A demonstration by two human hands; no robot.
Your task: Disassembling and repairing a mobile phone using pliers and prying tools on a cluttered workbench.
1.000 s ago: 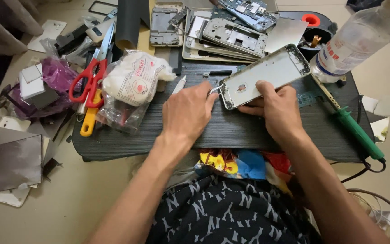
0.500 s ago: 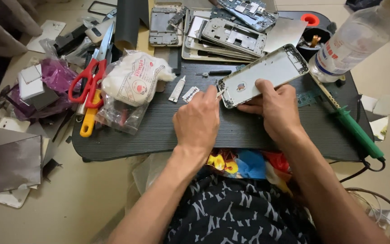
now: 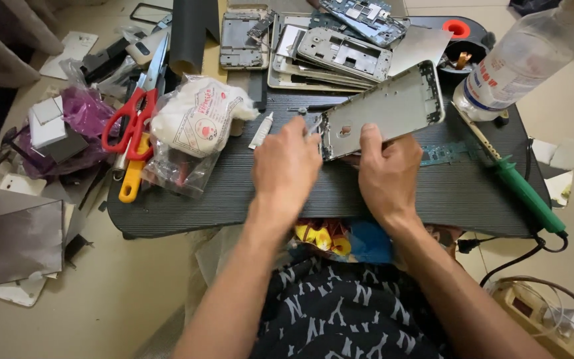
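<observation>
A dark ribbed counter (image 3: 234,199) fills the middle of the frame over a pale floor strewn with parts; at its centre lies a silver phone back housing (image 3: 386,106), tilted, its long side running from centre towards the upper right; the right hand (image 3: 386,173) sits just below it, the thumb pressed onto its lower edge, fingers curled under so it grips the housing; the left hand (image 3: 287,166) is just left of the housing, fingertips at its lower-left corner, though I cannot tell whether they pinch anything; a small white tube (image 3: 260,130) lies just left of that hand; further left sits a clear plastic bag of white wadding (image 3: 197,119) with a red round print; red-handled scissors (image 3: 131,119) lie beside it; a clear plastic bottle (image 3: 519,60) with a blue-and-white label lies at the upper right; a green-handled tool (image 3: 523,193) rests at the right edge; stacked phone frames (image 3: 340,50) crowd the top centre.
</observation>
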